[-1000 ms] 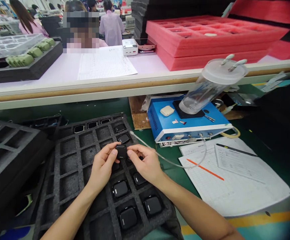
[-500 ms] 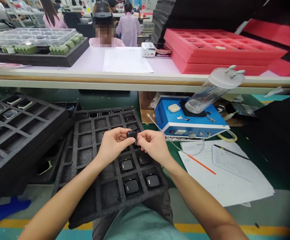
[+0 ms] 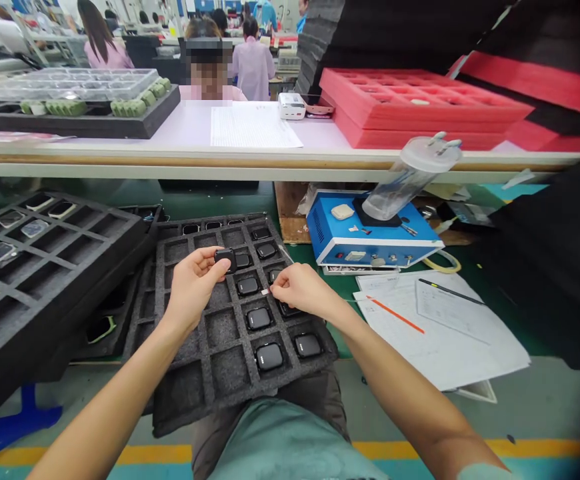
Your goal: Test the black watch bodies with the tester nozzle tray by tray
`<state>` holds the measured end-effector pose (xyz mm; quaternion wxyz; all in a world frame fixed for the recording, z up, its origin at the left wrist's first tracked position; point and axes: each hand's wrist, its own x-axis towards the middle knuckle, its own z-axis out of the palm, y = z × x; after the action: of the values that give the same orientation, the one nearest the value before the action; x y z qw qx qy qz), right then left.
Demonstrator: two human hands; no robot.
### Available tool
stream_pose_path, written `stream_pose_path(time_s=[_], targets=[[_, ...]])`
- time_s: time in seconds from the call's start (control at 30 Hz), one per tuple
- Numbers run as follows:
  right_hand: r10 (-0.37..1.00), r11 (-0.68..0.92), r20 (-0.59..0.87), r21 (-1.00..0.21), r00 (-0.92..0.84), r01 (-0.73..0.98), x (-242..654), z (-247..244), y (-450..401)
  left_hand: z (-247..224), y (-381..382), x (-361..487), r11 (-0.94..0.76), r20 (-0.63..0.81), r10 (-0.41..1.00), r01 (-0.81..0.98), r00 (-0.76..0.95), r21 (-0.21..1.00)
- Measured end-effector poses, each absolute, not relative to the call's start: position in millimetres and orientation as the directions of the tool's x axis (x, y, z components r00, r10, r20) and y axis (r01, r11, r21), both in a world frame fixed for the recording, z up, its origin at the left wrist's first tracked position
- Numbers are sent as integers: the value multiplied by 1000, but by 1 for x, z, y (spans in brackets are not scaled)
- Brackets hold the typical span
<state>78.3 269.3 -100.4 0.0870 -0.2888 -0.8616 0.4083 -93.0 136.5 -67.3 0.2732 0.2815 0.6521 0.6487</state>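
Note:
My left hand [image 3: 193, 287] holds a small square black watch-like device [image 3: 225, 259] between thumb and fingers, above the grey felt foam tray [image 3: 190, 393]. My right hand [image 3: 300, 289] is pinched on a tiny pale tab or film piece [image 3: 265, 291], just above the tray's cells. Several matching black devices [image 3: 269, 357] lie in the tray's square cells, close below my right hand. A thin clear tube with a pale tip [image 3: 285, 253] lies near my right fingers. The tray rests on my lap [image 3: 280, 440].
To the left stands a black foam tray of watch-like devices [image 3: 35, 233]. To the right are a blue machine [image 3: 375, 240] with a clear canister [image 3: 410, 180] and papers [image 3: 435, 327]. A co-worker [image 3: 210, 73] sits beyond a white shelf edge [image 3: 250, 160], near stacked red foam trays [image 3: 420, 100].
My hands have moved apart. The black device is now in my left hand alone, further left, and my right hand has dropped toward the tray with the tiny pale piece.

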Motion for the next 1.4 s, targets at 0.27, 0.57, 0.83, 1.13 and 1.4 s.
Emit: stream_pose_path(time_s=[0.27, 0.57, 0.83, 1.13, 1.4], targets=[[767, 339, 17, -859, -642, 383, 158, -88, 312, -65, 180, -72, -8, -1, 811, -12, -585, 1000], [950, 310, 234, -620, -207, 721, 182, -81, 414, -83, 210, -63, 11, -63, 844, -100, -532, 995], [949, 296, 146, -717, -280, 631, 191, -86, 431, -92, 208, -72, 0, -67, 839, -123, -540, 992], [925, 195, 200, -980, -324, -48, 154, -79, 338, -89, 198, -68, 2, -110, 891, -239, -441, 971], [761, 137, 113, -990, -639, -11, 101, -87, 293, -90, 190, -62, 14, -87, 919, -189, -385, 982]])
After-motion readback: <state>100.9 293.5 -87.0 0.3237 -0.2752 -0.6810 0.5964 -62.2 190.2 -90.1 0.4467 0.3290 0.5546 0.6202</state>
